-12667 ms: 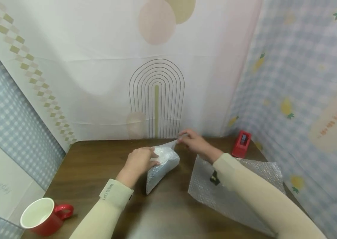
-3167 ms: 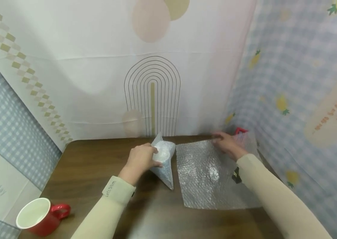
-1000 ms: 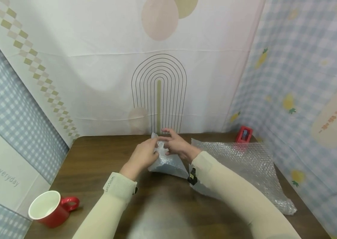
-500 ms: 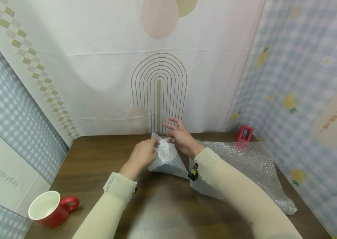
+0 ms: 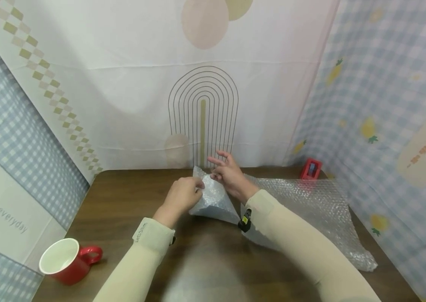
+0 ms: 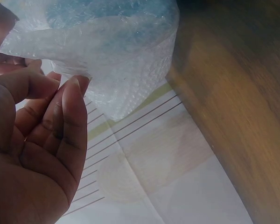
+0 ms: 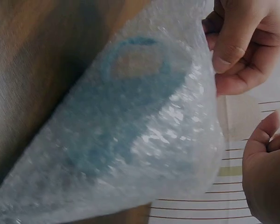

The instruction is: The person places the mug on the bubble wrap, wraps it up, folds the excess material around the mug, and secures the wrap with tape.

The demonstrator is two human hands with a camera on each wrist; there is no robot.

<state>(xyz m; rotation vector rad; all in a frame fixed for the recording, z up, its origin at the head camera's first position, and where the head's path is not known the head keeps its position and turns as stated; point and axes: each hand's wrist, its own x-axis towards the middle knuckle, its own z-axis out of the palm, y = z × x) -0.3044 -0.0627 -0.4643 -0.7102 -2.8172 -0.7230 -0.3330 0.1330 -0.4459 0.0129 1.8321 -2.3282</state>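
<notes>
Apparently the bubble-wrap bundle [image 5: 215, 199] is being closed: edge pinched by the left grip [image 5: 181, 195], blue cup-like thing [image 7: 91, 123] wrapped inside, just right of it. Right grip [image 5: 231, 175] poised alongside; whether anything is grasped there can't be told. Next, the edge should be fastened.

A brown wood-grained table [image 5: 122, 201] fills the foreground, where we see a red mug [image 5: 71, 270] with a white inside at left, its handle turned right; near the far edge, we find a bubble-wrapped bundle [image 5: 214, 198], blue showing through. To its right we see a clear bubble-wrap sheet [image 5: 314, 205] spread out, a red tape dispenser [image 5: 305, 171] at its far side.
</notes>
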